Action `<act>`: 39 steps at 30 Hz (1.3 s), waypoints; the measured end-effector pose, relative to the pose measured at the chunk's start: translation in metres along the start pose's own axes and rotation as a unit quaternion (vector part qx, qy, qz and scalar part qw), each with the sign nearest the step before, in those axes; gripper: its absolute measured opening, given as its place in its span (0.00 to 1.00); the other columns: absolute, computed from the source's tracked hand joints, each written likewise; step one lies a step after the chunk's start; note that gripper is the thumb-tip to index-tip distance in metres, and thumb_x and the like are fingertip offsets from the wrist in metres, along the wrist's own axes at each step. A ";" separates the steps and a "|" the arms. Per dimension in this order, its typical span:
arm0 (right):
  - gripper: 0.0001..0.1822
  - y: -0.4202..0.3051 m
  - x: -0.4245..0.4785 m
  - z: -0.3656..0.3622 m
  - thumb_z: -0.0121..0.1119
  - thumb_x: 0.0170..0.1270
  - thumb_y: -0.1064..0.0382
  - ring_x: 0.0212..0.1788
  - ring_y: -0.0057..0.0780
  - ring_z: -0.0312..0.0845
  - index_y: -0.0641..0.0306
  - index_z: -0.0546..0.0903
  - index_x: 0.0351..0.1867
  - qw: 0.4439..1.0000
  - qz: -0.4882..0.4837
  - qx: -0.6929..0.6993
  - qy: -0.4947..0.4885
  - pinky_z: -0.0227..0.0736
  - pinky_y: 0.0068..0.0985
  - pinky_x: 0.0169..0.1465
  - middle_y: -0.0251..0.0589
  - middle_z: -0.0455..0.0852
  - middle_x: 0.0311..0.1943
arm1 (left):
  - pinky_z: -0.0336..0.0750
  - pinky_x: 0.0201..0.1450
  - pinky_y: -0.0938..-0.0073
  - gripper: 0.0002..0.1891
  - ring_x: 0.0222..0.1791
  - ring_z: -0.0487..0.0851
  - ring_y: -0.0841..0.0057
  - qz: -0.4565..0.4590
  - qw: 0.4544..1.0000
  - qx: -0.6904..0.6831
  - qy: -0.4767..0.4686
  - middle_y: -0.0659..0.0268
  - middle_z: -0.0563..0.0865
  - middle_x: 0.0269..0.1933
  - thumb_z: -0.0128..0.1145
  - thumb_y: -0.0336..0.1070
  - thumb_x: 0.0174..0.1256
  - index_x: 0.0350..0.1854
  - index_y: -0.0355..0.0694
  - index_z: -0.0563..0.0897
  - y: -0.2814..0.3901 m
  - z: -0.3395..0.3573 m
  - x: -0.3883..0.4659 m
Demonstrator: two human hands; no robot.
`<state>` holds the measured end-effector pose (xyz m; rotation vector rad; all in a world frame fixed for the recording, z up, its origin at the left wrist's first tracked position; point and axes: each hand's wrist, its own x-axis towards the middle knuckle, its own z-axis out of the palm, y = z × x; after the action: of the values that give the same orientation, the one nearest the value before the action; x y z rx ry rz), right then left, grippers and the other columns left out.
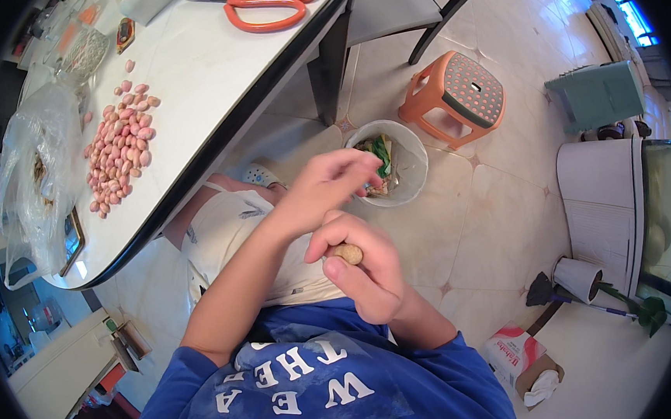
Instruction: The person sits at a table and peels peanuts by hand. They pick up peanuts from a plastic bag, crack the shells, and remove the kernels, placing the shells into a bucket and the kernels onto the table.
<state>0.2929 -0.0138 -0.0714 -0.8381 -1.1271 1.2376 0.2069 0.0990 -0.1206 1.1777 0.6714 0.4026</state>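
My right hand [366, 264] is closed around an unshelled peanut [349, 253], whose rounded end shows between thumb and curled forefinger. Just beyond it my left hand [335, 177] reaches over the near-left rim of a white waste bin [414, 186]; the fingers are blurred and apart, and I see nothing in them. Green leaves [381, 153] and pale scraps lie in the bin, partly hidden by that hand. On the white table [203, 95] to my left is a pile of pink shelled peanuts [120, 153], beside a clear plastic bag [48, 143] with brownish contents.
Orange-handled scissors [271, 0] lie near the table's dark edge. A glass container [85, 55] and a phone [73, 244] are also on the table. Past the bin stands an orange plastic stool [475, 94]. A chair [396, 9] is at the table; a cardboard box [515, 350] sits at right.
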 end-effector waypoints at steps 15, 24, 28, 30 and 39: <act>0.18 0.019 0.017 0.009 0.50 0.58 0.73 0.42 0.18 0.72 0.70 0.79 0.51 0.962 0.210 0.134 -0.114 0.67 0.20 0.45 0.33 0.79 0.39 | 0.77 0.46 0.68 0.19 0.42 0.82 0.64 0.328 0.848 0.411 0.063 0.63 0.87 0.48 0.73 0.32 0.47 0.46 0.48 0.91 0.059 -0.049 -0.106; 0.21 0.028 0.038 0.035 0.56 0.64 0.61 0.34 0.16 0.69 0.74 0.78 0.54 0.897 0.276 0.326 -0.115 0.62 0.14 0.35 0.36 0.77 0.37 | 0.76 0.47 0.70 0.15 0.42 0.82 0.66 0.339 0.877 0.284 0.187 0.61 0.87 0.46 0.71 0.24 0.48 0.41 0.39 0.88 0.046 -0.066 -0.142; 0.20 0.032 0.044 0.057 0.54 0.74 0.54 0.32 0.16 0.69 0.73 0.78 0.51 0.901 0.296 0.308 -0.074 0.61 0.15 0.32 0.36 0.78 0.34 | 0.74 0.51 0.70 0.12 0.47 0.81 0.68 0.313 0.914 0.124 0.226 0.58 0.86 0.48 0.67 0.23 0.56 0.44 0.33 0.86 0.031 -0.071 -0.156; 0.18 0.034 0.045 0.065 0.51 0.77 0.54 0.30 0.15 0.68 0.71 0.81 0.47 0.922 0.283 0.248 -0.091 0.62 0.15 0.31 0.33 0.78 0.30 | 0.74 0.52 0.71 0.12 0.48 0.81 0.68 0.303 0.923 0.071 0.224 0.56 0.86 0.48 0.66 0.24 0.59 0.45 0.32 0.86 0.028 -0.071 -0.161; 0.18 0.031 0.046 0.091 0.53 0.78 0.54 0.27 0.12 0.68 0.71 0.84 0.45 0.934 0.267 0.221 -0.084 0.62 0.14 0.29 0.31 0.79 0.29 | 0.75 0.50 0.69 0.14 0.44 0.82 0.65 0.374 0.876 0.194 0.234 0.56 0.88 0.47 0.71 0.31 0.53 0.43 0.34 0.88 0.037 -0.090 -0.172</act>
<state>0.1951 0.0289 -0.0672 -0.7168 -0.7140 1.9603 0.0211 0.0695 -0.0602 1.7384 0.7065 1.2870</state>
